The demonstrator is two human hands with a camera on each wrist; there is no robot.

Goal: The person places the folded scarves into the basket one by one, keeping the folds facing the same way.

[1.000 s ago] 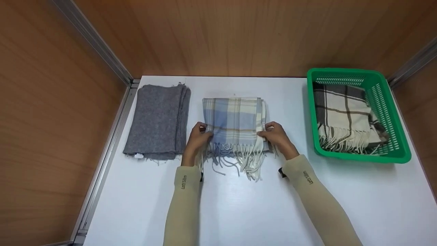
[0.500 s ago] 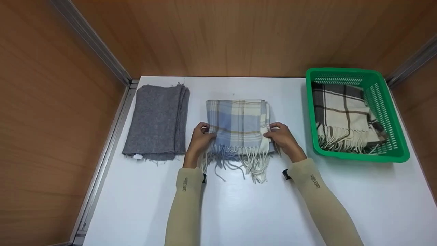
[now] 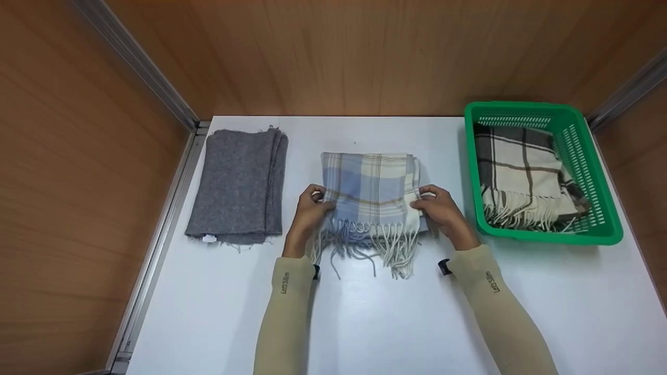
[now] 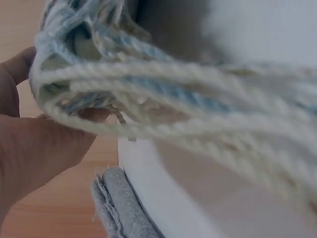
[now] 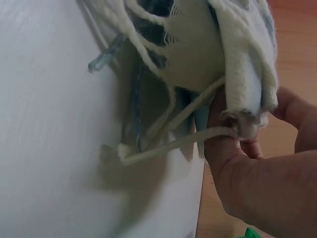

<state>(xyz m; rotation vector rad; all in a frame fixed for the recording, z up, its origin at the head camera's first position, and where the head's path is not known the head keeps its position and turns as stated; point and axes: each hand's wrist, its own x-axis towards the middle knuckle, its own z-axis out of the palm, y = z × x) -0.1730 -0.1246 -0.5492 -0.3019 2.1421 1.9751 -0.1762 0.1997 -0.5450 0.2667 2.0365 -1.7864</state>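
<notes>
The fingers (image 3: 430,188) of the left hand (image 3: 310,212) and right hand (image 3: 439,209) pinch both sides of the plaid scarf (image 3: 367,187), between grey cloth (image 3: 234,182) and basket (image 3: 552,238) at the bench (image 3: 385,323), so even tension should keep layers aligned.

Scarf fringe (image 4: 198,99) is pretty blurry on the left wrist cam, white tag (image 3: 209,238) is too tiny to read, right wrist crops most of the green basket (image 5: 251,233).

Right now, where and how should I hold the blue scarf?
The blue scarf is folded into a rectangle, so probably pinch its side edges, one from each side, like the left grip and right grip; the loose fringe at the near end might slip.
</notes>
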